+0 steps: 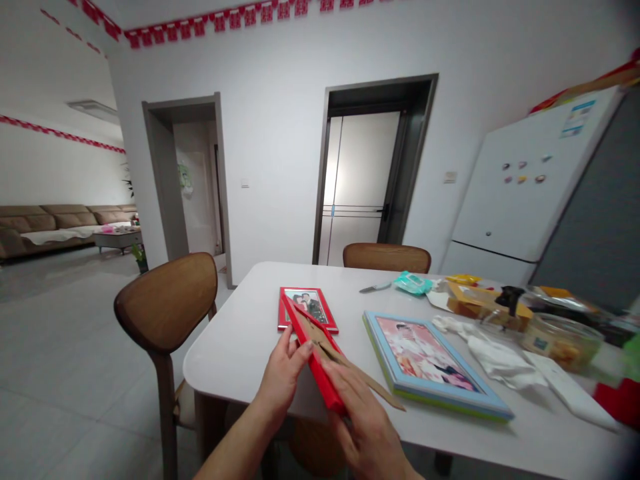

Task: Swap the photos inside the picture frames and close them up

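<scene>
Both my hands hold a red picture frame (313, 357) tilted on edge above the near rim of the white table (240, 333), its brown cardboard back facing right. My left hand (285, 373) pinches the frame's left edge with the thumb on the rim. My right hand (365, 420) grips the lower end, fingers lying over the brown backing (345, 363). Just beyond, a second red frame (307, 308) with a photo lies flat on the table. A larger blue frame (430, 363) with a pink picture lies to the right.
A white cloth (493, 357), a glass jar (560, 340), a yellow box (480, 303), a teal wipes pack (413, 283) and a knife (375, 287) lie at the right and back. Wooden chairs (167, 307) stand left and behind. A fridge (530, 193) is at the right.
</scene>
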`<state>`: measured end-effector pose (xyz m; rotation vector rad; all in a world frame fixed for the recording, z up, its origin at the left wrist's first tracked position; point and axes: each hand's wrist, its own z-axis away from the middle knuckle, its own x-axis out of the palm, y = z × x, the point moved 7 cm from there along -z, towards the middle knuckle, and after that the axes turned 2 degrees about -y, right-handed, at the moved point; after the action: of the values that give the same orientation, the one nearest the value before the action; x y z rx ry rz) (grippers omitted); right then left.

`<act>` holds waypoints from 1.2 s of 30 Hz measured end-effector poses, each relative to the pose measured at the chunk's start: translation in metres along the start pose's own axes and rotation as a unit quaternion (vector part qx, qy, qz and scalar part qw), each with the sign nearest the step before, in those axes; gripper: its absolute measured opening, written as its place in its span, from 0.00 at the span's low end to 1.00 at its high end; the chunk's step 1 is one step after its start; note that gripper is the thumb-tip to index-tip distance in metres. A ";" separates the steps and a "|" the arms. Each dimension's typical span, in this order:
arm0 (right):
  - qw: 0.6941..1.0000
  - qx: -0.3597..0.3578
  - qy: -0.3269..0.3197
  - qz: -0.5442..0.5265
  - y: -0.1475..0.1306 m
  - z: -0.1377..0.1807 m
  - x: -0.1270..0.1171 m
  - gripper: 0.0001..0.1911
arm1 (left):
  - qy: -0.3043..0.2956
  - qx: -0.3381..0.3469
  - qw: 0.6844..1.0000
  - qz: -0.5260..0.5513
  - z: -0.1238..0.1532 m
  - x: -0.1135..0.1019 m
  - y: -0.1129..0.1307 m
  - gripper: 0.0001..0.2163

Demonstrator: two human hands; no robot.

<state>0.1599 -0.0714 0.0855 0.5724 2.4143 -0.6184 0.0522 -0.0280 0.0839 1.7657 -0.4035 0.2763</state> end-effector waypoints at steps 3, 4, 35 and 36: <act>0.997 -0.053 -0.039 0.038 -0.010 0.017 0.027 0.31 | -0.019 -0.019 1.000 -0.016 0.012 -0.018 -0.011 0.26; 0.996 -0.061 -0.054 0.048 -0.011 0.021 0.037 0.31 | -0.015 -0.027 0.999 -0.031 0.014 -0.026 -0.016 0.25; 0.946 0.208 -0.220 0.119 0.110 -0.014 0.057 0.13 | 0.054 -0.074 0.792 -0.604 0.020 -0.083 -0.041 0.29; 0.945 0.205 -0.222 0.122 0.110 -0.014 0.057 0.13 | 0.055 -0.073 0.793 -0.602 0.020 -0.083 -0.041 0.28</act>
<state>0.1685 0.0388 0.0278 0.7917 1.7674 -1.0276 -0.0071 -0.0296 0.0103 1.5186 0.7965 -0.5583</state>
